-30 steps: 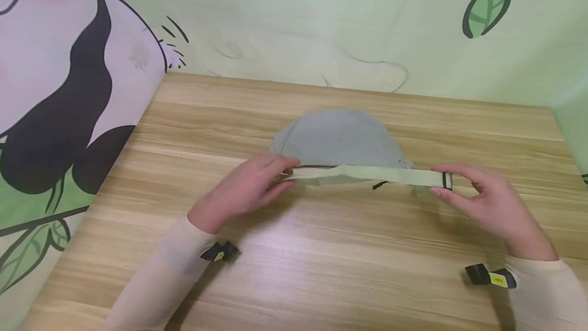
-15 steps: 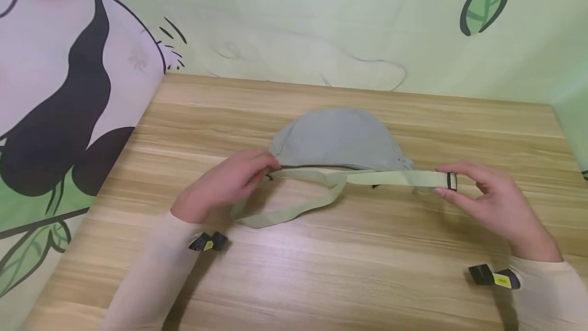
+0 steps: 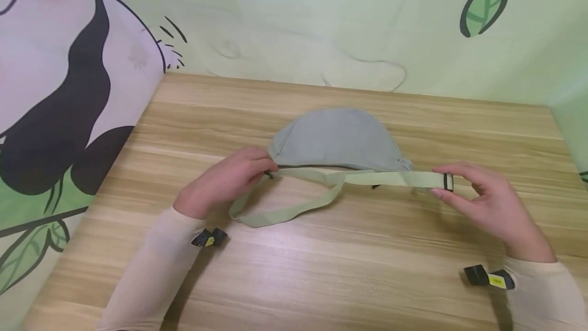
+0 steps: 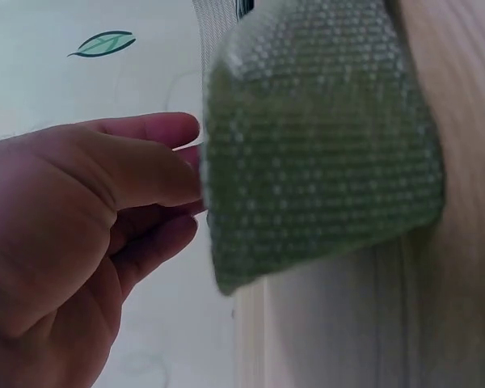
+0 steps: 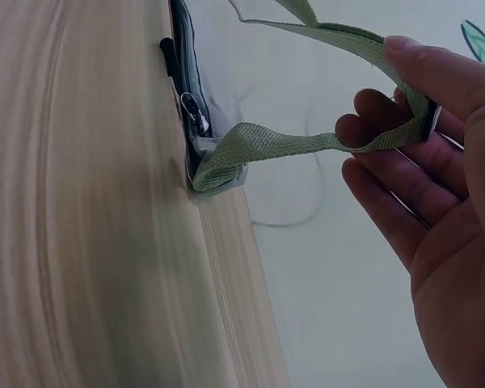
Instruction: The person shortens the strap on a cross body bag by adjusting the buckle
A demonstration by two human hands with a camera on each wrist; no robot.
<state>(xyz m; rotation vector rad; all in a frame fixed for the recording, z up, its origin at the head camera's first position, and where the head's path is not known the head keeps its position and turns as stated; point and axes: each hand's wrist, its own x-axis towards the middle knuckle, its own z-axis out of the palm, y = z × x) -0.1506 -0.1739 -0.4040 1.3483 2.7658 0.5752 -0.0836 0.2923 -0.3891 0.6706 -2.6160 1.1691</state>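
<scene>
A grey waist bag [image 3: 337,139] lies on the table, its curved side away from me. Its pale green strap [image 3: 294,212] forms a loop in front of the bag. My left hand [image 3: 227,180] pinches the strap by the bag's left corner, where a bit of black hardware shows at the fingertips. In the left wrist view a wide fold of strap [image 4: 323,153] hides those fingertips. On the right, the thumb and fingers of my right hand [image 3: 491,201] hold the strap at its black slider buckle [image 3: 448,182]. A zipper pull [image 5: 196,115] shows in the right wrist view.
The wood-grain table [image 3: 321,280] reaches back to a pale green printed wall cloth [image 3: 285,19]. A panda print [image 3: 124,40] covers the left side. Each sleeve carries a small black wrist device [image 3: 489,277].
My left hand has moved left along the strap, and a loop of strap has dropped toward me in front of the bag. The right hand keeps its hold on the buckle end.
</scene>
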